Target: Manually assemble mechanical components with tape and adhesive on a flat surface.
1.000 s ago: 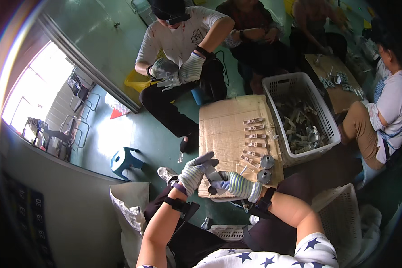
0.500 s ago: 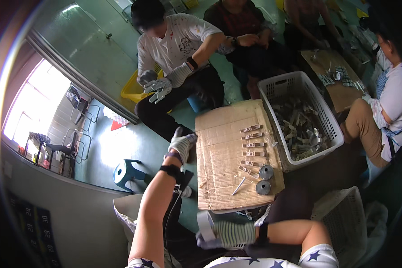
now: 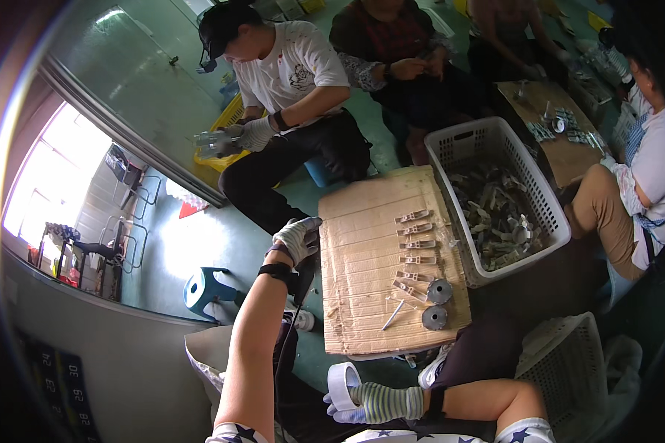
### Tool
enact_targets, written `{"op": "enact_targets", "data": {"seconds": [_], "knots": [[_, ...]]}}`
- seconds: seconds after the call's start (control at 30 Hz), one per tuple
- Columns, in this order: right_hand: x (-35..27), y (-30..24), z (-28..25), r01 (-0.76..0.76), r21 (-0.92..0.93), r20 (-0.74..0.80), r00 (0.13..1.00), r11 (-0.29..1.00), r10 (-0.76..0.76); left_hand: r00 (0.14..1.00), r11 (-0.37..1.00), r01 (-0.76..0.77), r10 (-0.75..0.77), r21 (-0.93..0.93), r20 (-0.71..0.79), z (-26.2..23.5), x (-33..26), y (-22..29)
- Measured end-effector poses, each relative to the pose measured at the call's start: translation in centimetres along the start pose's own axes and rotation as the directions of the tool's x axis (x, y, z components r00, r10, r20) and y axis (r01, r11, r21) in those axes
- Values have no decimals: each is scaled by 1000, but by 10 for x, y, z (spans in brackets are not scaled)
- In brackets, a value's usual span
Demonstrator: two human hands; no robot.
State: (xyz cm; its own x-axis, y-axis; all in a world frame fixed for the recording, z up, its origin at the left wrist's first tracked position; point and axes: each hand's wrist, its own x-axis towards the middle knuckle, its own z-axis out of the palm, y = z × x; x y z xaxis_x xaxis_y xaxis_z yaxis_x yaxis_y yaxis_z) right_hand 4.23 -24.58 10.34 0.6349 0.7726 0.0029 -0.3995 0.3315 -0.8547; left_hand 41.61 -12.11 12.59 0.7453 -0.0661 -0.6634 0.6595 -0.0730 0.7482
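Note:
My left hand [image 3: 297, 241], in a striped knit glove, reaches to the far left edge of a cardboard sheet [image 3: 362, 258]. Its fingers close on that edge. Down near my lap, my right hand [image 3: 380, 403], gloved alike, grips a white roll of tape [image 3: 341, 382], with fingers around the ring. Along the right side of the cardboard lies a column of several metal clips [image 3: 418, 244]. Below them sit two grey toothed discs, one farther [image 3: 440, 291] and one nearer [image 3: 434, 317]. A thin white stick [image 3: 393, 314] rests beside the discs.
Right of the cardboard stands a white basket [image 3: 488, 273] of metal parts. Another white basket [image 3: 561, 347] is at my right. A co-worker [image 3: 288, 74] sits beyond the cardboard holding metal parts; others sit farther right. A blue stool [image 3: 198, 289] stands at left.
My left hand has shifted up to the cardboard's edge, its fingers now on it. My right hand has turned the tape roll slightly. The co-worker has moved the metal parts leftward.

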Motion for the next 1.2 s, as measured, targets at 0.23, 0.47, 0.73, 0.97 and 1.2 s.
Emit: {"op": "enact_targets", "data": {"seconds": [0.23,0.47,0.73,0.97,1.2], "knots": [[5,12,0,-96,274,33,995,957,90,996,1000,16,-14,20,-92,-5,12,-6],[2,10,-1,41,124,16,999,991,-43,995,999,-34,34,-1,-92,-12,26,-11],[3,16,-2,-184,918,159,982,351,97,992,997,67,-63,33,-111,-7,20,-7],[1,1,0,12,319,12,1000,948,-17,999,1000,25,-25,7,19,-3,9,-11],[3,7,7,-17,299,29,1000,954,9,993,987,-43,60,157,-104,0,-18,-14]]}}
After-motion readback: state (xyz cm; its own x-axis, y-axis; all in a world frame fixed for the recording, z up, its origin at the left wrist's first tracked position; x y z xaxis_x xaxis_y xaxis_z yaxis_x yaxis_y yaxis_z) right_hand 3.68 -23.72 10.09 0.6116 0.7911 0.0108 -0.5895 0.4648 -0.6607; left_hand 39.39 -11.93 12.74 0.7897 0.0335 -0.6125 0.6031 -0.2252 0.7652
